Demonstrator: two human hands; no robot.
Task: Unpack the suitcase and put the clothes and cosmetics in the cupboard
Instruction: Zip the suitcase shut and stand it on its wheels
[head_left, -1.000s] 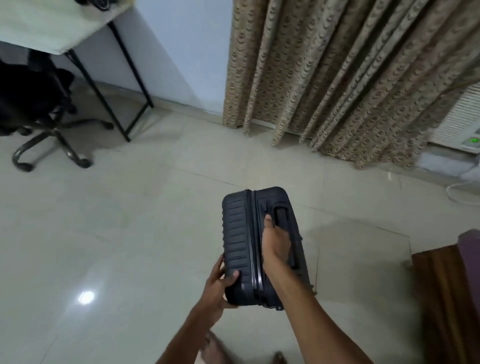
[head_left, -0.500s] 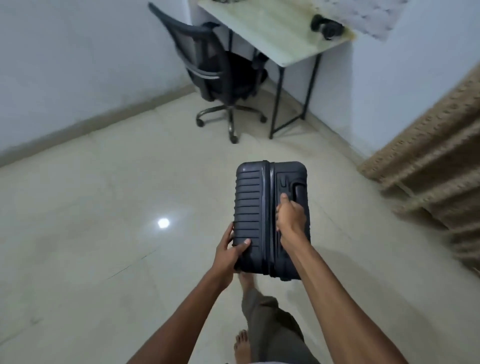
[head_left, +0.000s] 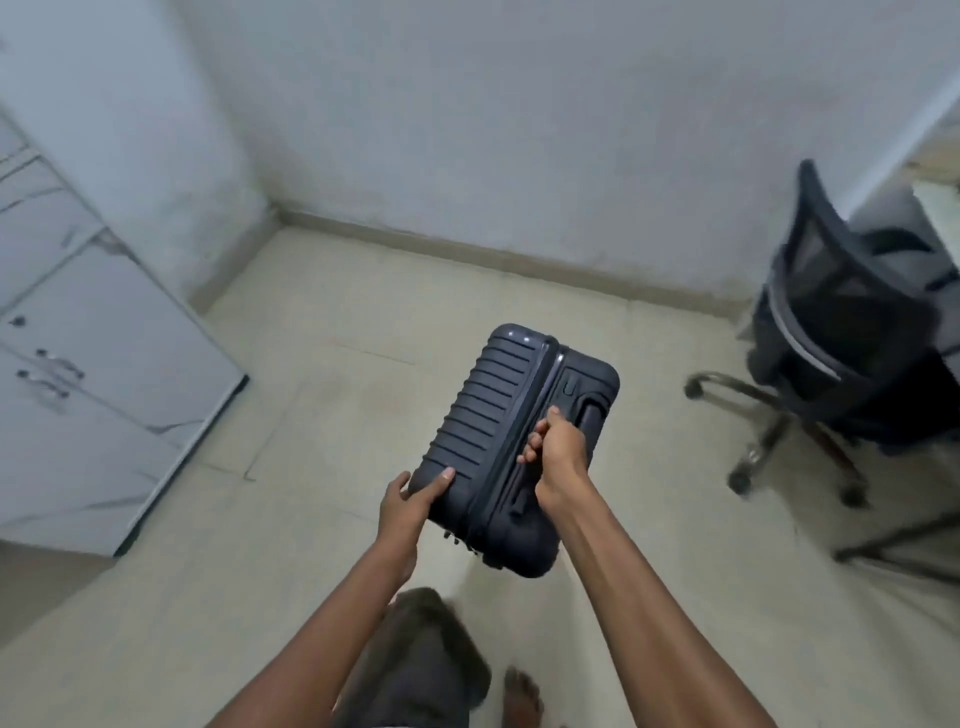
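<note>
A small dark blue hard-shell suitcase (head_left: 498, 415) with ribbed sides is carried above the floor, closed, its zip seam running up the middle. My right hand (head_left: 558, 452) grips the handle on its top face. My left hand (head_left: 410, 501) holds the near left corner, thumb on the ribbed shell. A white cupboard (head_left: 104, 395) with closed doors and metal handles stands at the left, against the wall.
A black mesh office chair (head_left: 841, 332) on castors stands at the right, with a table's black legs (head_left: 904, 551) beside it. Pale tiled floor (head_left: 363, 322) stretches ahead to the grey wall. My leg and bare foot (head_left: 522, 696) show below.
I have turned left with the suitcase: the curtain and table slid out of view, the chair moved to the right edge, and the cupboard came in at the left. Both hands keep their hold.
</note>
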